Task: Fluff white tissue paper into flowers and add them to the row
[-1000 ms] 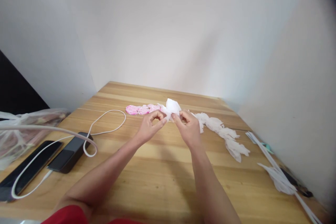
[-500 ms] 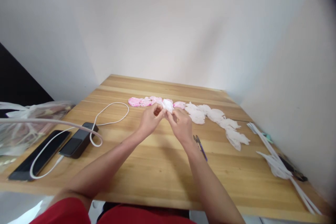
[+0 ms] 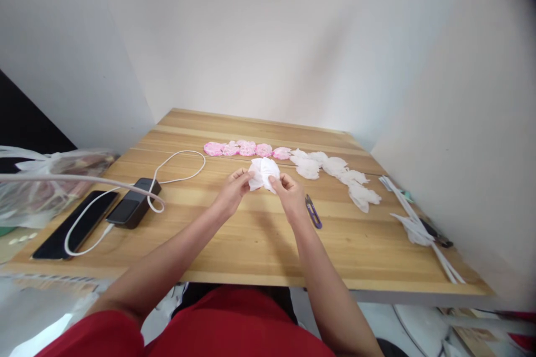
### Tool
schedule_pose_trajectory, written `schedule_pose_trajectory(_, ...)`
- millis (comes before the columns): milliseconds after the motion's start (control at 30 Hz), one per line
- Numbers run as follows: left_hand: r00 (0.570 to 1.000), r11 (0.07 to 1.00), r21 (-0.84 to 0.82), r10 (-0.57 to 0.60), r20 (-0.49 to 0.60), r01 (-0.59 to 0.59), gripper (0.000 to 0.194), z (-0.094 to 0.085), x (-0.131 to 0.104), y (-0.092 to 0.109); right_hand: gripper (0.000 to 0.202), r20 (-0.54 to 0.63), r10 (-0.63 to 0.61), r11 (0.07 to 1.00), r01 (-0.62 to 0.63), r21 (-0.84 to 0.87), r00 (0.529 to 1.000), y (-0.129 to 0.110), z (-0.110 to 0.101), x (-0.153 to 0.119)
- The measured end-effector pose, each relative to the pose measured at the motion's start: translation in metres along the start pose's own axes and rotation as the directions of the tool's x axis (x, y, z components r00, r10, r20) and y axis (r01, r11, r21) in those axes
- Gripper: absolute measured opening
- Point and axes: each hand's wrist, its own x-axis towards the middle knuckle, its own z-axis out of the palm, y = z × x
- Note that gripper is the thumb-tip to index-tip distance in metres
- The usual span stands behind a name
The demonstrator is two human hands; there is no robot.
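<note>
A thin white petal-shaped piece (image 3: 264,172), like gauzy fabric or tissue, is held up between both hands above the table. My left hand (image 3: 235,189) pinches its left edge between thumb and fingers. On the other side, my right hand (image 3: 288,192) grips the lower right edge with the thumb in front. Behind the hands lies a row of pink flower-like pieces (image 3: 247,148). It continues to the right as several white petal pieces (image 3: 307,167). Thread snips (image 3: 313,212) with a purple handle lie just right of my right hand.
At the left are a black phone (image 3: 75,226), a dark power bank (image 3: 133,206) with a white cable (image 3: 184,179), and a clear plastic bag (image 3: 50,184). White sticks (image 3: 419,223) lie along the right edge of the wooden table (image 3: 234,251). Walls rise behind and at the right.
The white piece has been spread wider between my hands and now faces me more fully. My hands have moved slightly apart, and the whole view has shifted a little.
</note>
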Motion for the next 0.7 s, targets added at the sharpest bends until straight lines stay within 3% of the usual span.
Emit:
schedule_pose_trajectory(133,0.979,0.945,0.279,0.196,-0.060,-0.172,0.028,0.005,-0.012,-0.006,0.033,0.027,-0.073,0.997,0.074,-0.035,0.997,-0.005,-0.006,-0.015)
schedule_pose_trajectory(267,0.944,0.862,0.437,0.320,-0.079,-0.256,0.024,0.010,-0.024,-0.013,0.041,-0.035,-0.182,0.952,0.167,-0.255,0.983,-0.012,-0.005,-0.028)
schedule_pose_trajectory(367,0.889,0.725,0.596,0.457,-0.039,-0.347,0.017,0.013,-0.033,-0.019,0.042,-0.089,-0.261,0.920,0.220,-0.324,0.961,-0.015,0.000,-0.030)
schedule_pose_trajectory(467,0.837,0.576,0.712,0.547,0.029,-0.401,0.013,0.014,-0.038,-0.024,0.027,-0.144,-0.322,0.901,0.257,-0.348,0.936,-0.015,0.004,-0.030)
schedule_pose_trajectory(533,0.862,0.626,0.683,0.507,0.010,-0.376,0.012,0.014,-0.039,-0.025,0.022,-0.174,-0.353,0.888,0.271,-0.371,0.919,-0.013,0.005,-0.029)
schedule_pose_trajectory(633,0.948,0.816,0.524,0.315,-0.051,-0.243,0.028,0.016,-0.037,-0.026,0.020,-0.163,-0.438,0.833,0.331,-0.444,0.884,-0.006,0.004,-0.028)
schedule_pose_trajectory(700,0.978,0.877,0.459,0.196,-0.068,-0.144,0.033,0.017,-0.036,-0.026,0.016,-0.111,-0.530,0.752,0.405,-0.520,0.841,-0.001,0.003,-0.027)
